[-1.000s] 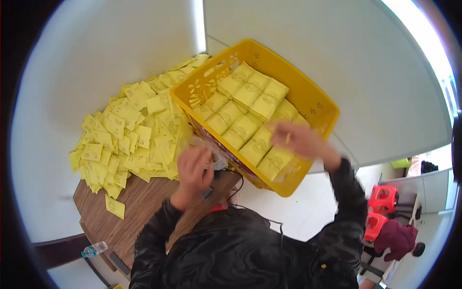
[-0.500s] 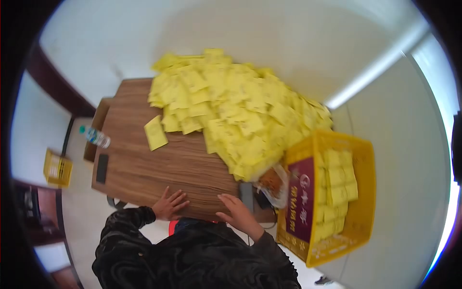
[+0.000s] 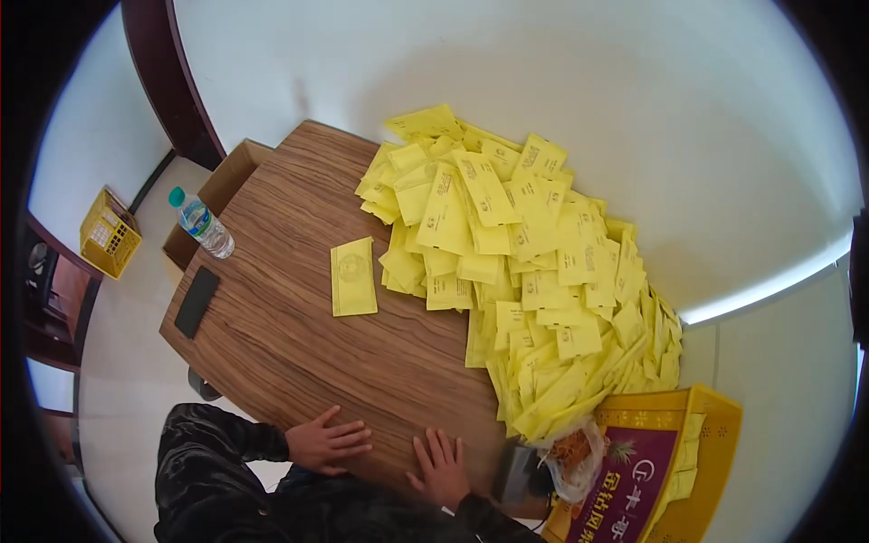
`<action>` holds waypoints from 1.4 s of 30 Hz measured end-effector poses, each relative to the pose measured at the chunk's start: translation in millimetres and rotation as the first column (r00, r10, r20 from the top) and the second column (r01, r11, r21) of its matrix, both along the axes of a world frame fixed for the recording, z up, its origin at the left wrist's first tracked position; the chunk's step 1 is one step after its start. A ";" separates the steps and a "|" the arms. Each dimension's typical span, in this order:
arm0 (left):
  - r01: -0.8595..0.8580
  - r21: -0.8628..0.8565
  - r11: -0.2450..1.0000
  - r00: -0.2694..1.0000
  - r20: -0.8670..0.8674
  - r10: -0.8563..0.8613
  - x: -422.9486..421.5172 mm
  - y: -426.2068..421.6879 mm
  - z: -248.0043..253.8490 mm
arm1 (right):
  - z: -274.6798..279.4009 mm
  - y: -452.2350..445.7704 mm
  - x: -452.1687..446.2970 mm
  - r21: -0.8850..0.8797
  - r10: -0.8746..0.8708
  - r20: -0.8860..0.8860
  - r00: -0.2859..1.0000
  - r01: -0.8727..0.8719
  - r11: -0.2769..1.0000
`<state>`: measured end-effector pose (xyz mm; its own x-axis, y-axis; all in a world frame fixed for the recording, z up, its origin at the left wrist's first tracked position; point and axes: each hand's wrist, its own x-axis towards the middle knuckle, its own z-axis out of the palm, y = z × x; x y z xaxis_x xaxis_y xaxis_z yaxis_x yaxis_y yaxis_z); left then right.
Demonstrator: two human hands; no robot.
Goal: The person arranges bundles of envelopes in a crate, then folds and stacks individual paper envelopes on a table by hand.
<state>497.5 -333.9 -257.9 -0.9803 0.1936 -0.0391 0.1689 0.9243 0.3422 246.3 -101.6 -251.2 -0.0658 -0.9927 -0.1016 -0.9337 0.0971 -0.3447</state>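
Note:
Both of my hands rest on the near edge of a brown wood-grain table (image 3: pixel 272 299). My left hand (image 3: pixel 328 441) lies palm down with its fingers apart and holds nothing. To its right, my right hand (image 3: pixel 441 468) is flat too, fingers spread and pointing away from me. A large heap of yellow paper packets (image 3: pixel 543 262) with dark print covers the table's far right side. One single yellow packet (image 3: pixel 354 277) lies apart, left of the heap, beyond my hands and touching neither.
A water bottle (image 3: pixel 202 223) and a dark flat object (image 3: pixel 196 302) sit by the left edge. At right are a yellow crate (image 3: pixel 720 452) holding packets, a clear bag (image 3: pixel 577 462) with brownish contents and a grey box (image 3: pixel 516 472). Another yellow crate (image 3: pixel 110 233) stands on the floor.
The view has turned and tilted, so the heap and crate sit lower and further right. My hands stay flat on the table edge; the right hand's fingers now point more straight ahead.

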 end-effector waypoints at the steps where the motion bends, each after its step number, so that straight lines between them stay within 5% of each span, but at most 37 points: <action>1: 0.018 -0.022 1.000 0.999 0.030 -0.018 -0.7 -1.9 4.9 | 0.3 0.9 0.3 -0.009 -0.004 0.003 1.000 0.004 1.000; 4: 0.064 -0.064 0.996 0.993 0.104 -0.057 3.6 1.9 7.9 | -4.1 12.6 9.8 -0.027 -0.019 0.020 1.000 0.019 0.999; 8: 0.151 -0.416 0.897 0.988 0.063 -0.138 6.6 4.7 3.7 | -14.0 18.6 8.6 -0.118 0.001 -0.015 1.000 -0.003 0.993; 11: 0.144 -0.383 0.912 0.990 0.051 -0.135 6.6 9.5 6.4 | -10.9 23.0 11.8 -0.140 -0.014 -0.008 1.000 0.013 0.990; 13: 0.039 -0.045 0.998 0.998 -0.046 -0.041 6.6 8.3 6.5 | -11.6 19.9 13.1 -0.220 -0.012 -0.029 1.000 0.006 0.975; 21: -0.019 -0.084 0.996 0.944 -0.330 -0.010 16.9 17.3 -9.8 | -1.7 21.5 23.6 -0.236 -0.040 -0.121 0.992 0.010 0.972; 25: -0.140 0.231 0.963 0.838 -0.490 0.239 11.3 2.1 -21.6 | -4.1 27.8 28.2 -0.265 -0.038 -0.169 0.985 -0.008 0.964; 28: -0.342 0.059 0.938 0.776 -0.545 0.317 -11.0 -40.7 5.5 | -4.6 24.0 22.0 -0.294 -0.051 -0.176 0.983 -0.003 0.956; 33: -0.550 -0.301 0.779 0.793 -0.480 0.375 -90.2 -157.6 -1.9 | -2.3 23.9 20.5 -0.318 -0.072 -0.123 0.990 0.030 0.948; 34: -0.539 -0.307 0.785 0.798 -0.483 0.360 -103.2 -165.6 -0.6 | -2.8 23.5 20.7 -0.325 -0.087 -0.122 0.989 0.043 0.945; 38: -0.793 0.004 0.610 0.602 -0.155 0.784 -150.9 -178.5 6.6 | -9.2 23.9 18.5 -0.350 -0.086 -0.046 0.995 0.065 0.934; 42: -0.791 -0.114 0.602 0.610 -0.229 0.758 -153.0 -163.8 17.1 | -2.5 20.3 19.9 -0.358 -0.089 -0.077 0.993 0.055 0.932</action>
<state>344.5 -497.7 -240.8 -0.7533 -0.6368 0.1640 -0.6102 0.7699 0.1866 266.1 -81.4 -253.7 -0.1308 -0.9549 0.2664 -0.9576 0.0522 -0.2832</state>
